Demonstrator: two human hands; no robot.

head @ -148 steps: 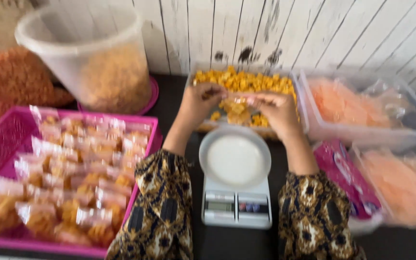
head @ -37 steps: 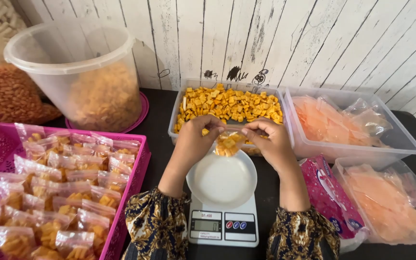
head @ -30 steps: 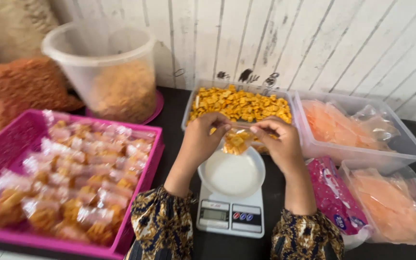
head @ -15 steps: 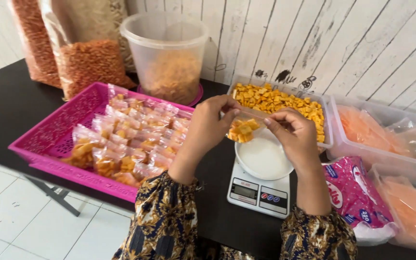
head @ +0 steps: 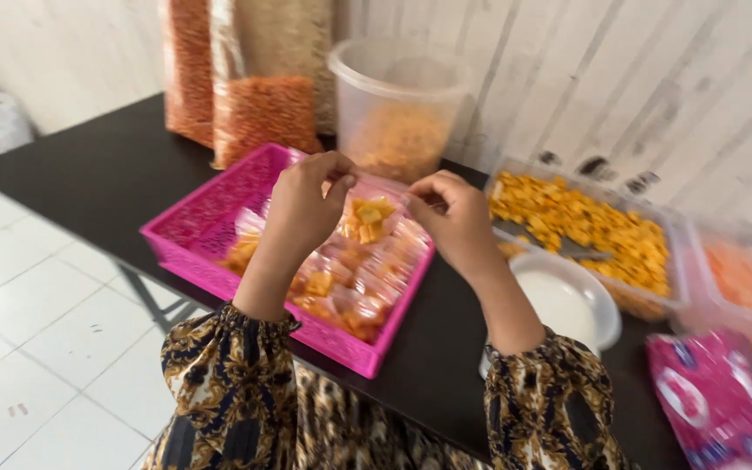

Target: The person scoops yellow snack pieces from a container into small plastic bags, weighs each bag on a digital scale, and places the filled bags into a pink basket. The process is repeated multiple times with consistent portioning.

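Head camera looks down as we hold a small clear bag of yellow crackers (head: 367, 219) up over the pink basket (head: 211, 218), which stands near the front edge of the black tabletop (head: 89, 170). Our left hand (head: 306, 204) pinches the bag's top at its left side and our right hand (head: 454, 218) pinches it at the right, fingers closed on the plastic, the bag hanging between them. Below, the basket holds many filled packets (head: 341, 283) of the same kind. Beyond it, toward the back edge by the white plank wall, stand tall bags of orange snacks (head: 258, 113) and a clear round tub (head: 398, 104). To the right, a clear tray of loose yellow crackers (head: 585, 222) sits behind a white scale pan (head: 567, 300). A pink printed pack (head: 715, 400) lies at the right front edge, blurred.
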